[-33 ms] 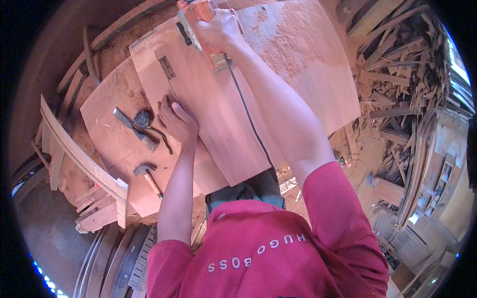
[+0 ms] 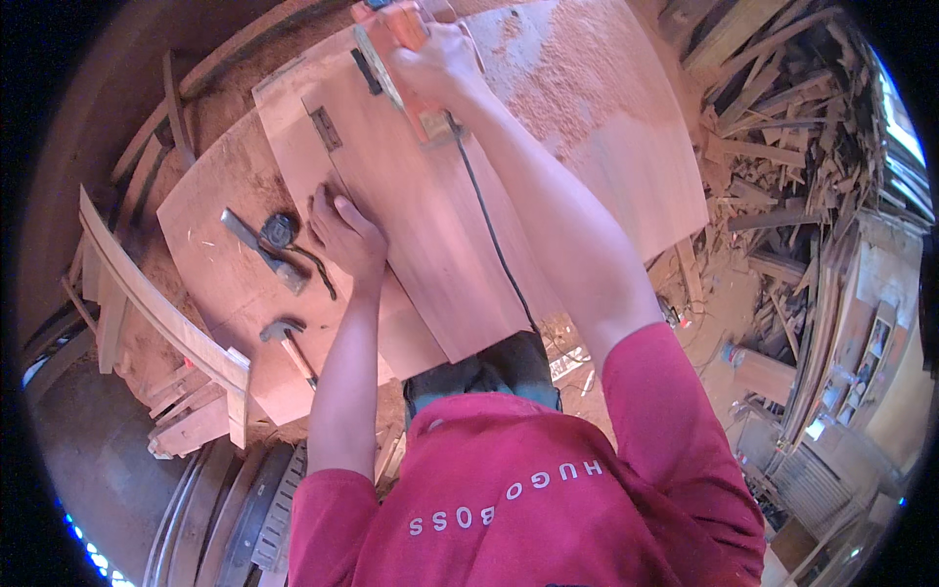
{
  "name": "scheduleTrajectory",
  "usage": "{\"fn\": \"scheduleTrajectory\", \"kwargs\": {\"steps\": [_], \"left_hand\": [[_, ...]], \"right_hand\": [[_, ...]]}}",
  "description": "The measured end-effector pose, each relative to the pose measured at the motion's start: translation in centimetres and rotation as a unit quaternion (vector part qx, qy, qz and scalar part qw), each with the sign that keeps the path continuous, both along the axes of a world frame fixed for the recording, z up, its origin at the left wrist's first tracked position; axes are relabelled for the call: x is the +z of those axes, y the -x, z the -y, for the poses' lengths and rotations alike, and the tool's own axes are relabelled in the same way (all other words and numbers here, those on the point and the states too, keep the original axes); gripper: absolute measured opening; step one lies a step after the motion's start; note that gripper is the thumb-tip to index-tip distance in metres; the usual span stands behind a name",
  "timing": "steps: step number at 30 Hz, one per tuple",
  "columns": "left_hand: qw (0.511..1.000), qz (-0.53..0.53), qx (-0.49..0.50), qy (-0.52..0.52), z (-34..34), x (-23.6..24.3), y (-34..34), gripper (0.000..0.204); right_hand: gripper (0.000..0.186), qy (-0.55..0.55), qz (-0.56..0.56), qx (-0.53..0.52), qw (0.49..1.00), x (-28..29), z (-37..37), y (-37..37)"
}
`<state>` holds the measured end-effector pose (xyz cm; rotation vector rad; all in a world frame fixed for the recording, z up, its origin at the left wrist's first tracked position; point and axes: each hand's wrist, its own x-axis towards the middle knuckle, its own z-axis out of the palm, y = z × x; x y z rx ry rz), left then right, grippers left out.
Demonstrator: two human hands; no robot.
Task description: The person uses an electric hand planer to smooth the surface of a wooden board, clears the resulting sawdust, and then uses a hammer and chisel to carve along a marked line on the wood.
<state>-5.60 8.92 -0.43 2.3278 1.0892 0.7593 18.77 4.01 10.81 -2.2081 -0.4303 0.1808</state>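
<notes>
At the far side of the workbench, my right hand (image 2: 442,64) is closed around the handle of an orange electric planer (image 2: 423,119). The tool rests on a wide reddish wooden board (image 2: 440,264), and its black cord (image 2: 486,210) trails toward my waist. My left hand (image 2: 344,233) lies flat at the board's left side, fingers stretched out and holding nothing. Beyond those fingers, a dark rectangular recess or fitting (image 2: 325,129) shows in the wood. To their left are a black tape measure (image 2: 279,231) and a chisel (image 2: 256,247); a claw hammer (image 2: 288,339) lies nearer me.
Sawdust (image 2: 577,68) covers the bench top at the far right. A curved wooden piece (image 2: 161,303) stands along the left side. Scrap wood (image 2: 782,157) is heaped at the right, and more curved pieces (image 2: 220,509) lean at the lower left.
The planer and my right hand have shifted very slightly to the right. My left hand stays on the board.
</notes>
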Motion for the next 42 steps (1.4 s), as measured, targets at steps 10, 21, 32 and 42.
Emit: {"fn": "scheduleTrajectory", "kwargs": {"steps": [10,21,32,42], "left_hand": [[0.998,0.046,0.018,-0.031,-0.1,-0.9,-0.3,0.051],[0.999,0.035,0.026,0.016,-0.1,-0.9,-0.5,0.052],[0.999,0.034,0.021,-0.003,-0.1,-0.8,-0.6,0.048],[1.0,0.005,0.028,-0.011,-0.5,-1.4,-0.4,0.048]], "right_hand": [[0.028,0.004,-0.172,-0.022,0.985,3.3,34.3,31.0],[0.024,-0.01,-0.182,-0.04,0.982,3.0,32.8,29.1],[0.023,-0.049,-0.133,-0.008,0.99,2.4,21.1,17.1],[0.023,-0.04,-0.112,-0.003,0.993,2.1,11.7,8.2]]}}
